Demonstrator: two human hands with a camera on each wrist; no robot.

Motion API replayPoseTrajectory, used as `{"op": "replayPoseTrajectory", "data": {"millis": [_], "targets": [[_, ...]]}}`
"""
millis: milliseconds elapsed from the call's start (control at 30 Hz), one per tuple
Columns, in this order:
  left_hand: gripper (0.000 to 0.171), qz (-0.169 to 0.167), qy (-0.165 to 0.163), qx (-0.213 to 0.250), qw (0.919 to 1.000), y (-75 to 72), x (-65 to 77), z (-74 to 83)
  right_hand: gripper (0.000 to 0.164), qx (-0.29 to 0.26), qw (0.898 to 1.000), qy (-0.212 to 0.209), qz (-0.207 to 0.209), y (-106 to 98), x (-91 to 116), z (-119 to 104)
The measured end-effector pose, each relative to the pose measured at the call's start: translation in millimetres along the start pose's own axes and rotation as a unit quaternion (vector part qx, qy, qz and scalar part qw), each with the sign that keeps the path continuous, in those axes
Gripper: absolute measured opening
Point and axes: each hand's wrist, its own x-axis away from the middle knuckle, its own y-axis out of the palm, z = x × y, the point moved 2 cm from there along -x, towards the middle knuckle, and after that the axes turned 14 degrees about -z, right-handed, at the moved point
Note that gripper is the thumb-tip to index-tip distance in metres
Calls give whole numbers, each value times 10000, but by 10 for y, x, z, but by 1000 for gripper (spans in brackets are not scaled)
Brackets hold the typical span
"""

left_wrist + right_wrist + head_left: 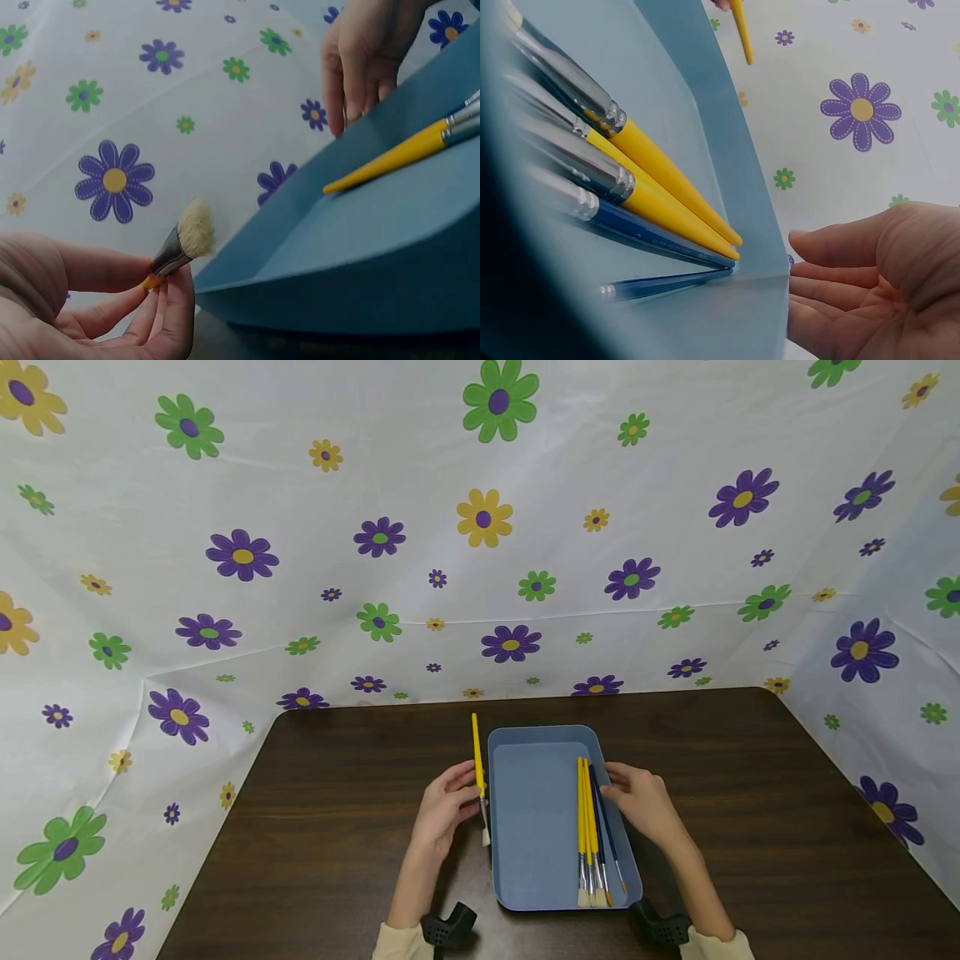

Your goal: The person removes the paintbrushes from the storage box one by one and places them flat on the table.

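Note:
My left hand [442,810] pinches a yellow-handled paintbrush [477,752] between thumb and fingers, just left of the blue-grey tray [529,827]. The brush stands bristles toward me; in the left wrist view its pale bristles [196,228] and dark ferrule show above the fingertips. At the tray's right side is my right hand [647,802], with its fingertips right at the outer wall. The right wrist view shows that hand's thumb [832,247] and fingers extended toward the wall, not wrapped round any brush. Inside the tray, yellow brushes [582,810] and blue brushes [606,827] lie along the right wall.
The tray sits on a dark wooden table [345,793]. A white cloth with printed flowers [420,468] hangs behind the table and along its sides. Black wrist-worn devices [450,927] are near both sleeves [402,942].

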Motion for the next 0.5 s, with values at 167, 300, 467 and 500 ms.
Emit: {"op": "replayPoseTrajectory", "data": {"millis": [167, 300, 467, 500], "targets": [[51, -2, -117, -233, 9997, -36, 1, -54, 43, -18, 10000, -9, -19, -2, 4, 3], [49, 26, -140, -412, 9991, -69, 3, -95, 42, -15, 10000, -14, -21, 1, 3, 15], [49, 146, -154, -440, 9988, -109, 1, -124, 42, -4, 10000, -25, -5, -1, 2, 12], [49, 162, -168, -452, 9987, -116, 0, -131, 42, 4, 10000, -24, 1, -1, 3, 11]]}}
